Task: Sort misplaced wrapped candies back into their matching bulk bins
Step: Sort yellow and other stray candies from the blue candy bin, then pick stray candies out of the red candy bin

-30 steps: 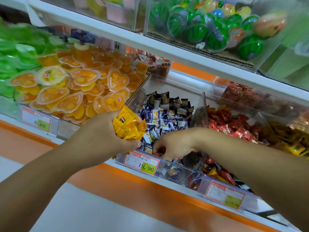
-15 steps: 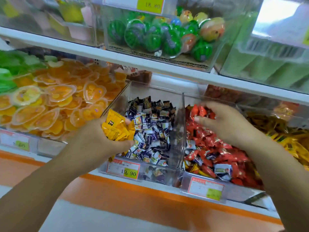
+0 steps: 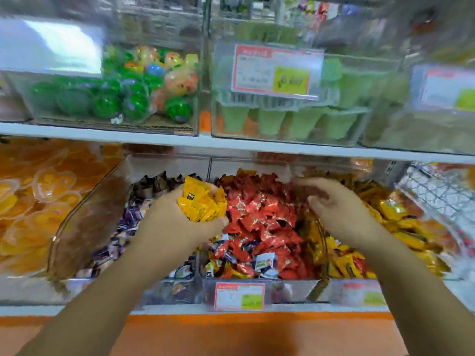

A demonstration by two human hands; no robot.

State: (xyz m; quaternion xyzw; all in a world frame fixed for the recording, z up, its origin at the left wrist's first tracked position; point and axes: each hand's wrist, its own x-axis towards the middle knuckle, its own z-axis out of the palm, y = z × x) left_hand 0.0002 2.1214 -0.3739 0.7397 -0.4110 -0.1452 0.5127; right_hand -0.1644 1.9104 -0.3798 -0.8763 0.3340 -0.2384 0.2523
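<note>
The left hand [image 3: 180,224] is closed around a bunch of yellow wrapped candies [image 3: 201,201], which bulge out of the top of the fist between thumb and fingers. The hand is held over the divider between the bin of dark purple-and-black wrapped candies [image 3: 123,227] and the bin of red wrapped candies [image 3: 259,214]. The bunch sits above the left edge of the red bin.

The right hand [image 3: 336,209] is loosely curled, palm down, fingers pointing left, with nothing visibly held. It hovers over the divider between the red bin and the bin of yellow wrapped candies [image 3: 395,222] to its right. Whether its fingertips touch the red candies cannot be determined.

Several off-colour pieces lie in the near end of the red bin: a white-and-blue wrapped candy [image 3: 264,262] and some yellow ones close to the front wall.

Visibility limits: the whole view is motion-blurred. Print on the red-bordered price tag [image 3: 240,295] at the front of the red bin is unreadable, as is that of the upper price tag [image 3: 276,70]. The forearms hide the near part of the purple bin and part of the yellow bin. On the upper shelf [image 3: 231,145], watermelon-patterned balls [image 3: 133,104] and green cups [image 3: 295,122] are discernible through clear boxes. Orange jelly cups [image 3: 46,191] fill the bin at far left, cut off by the frame edge.
</note>
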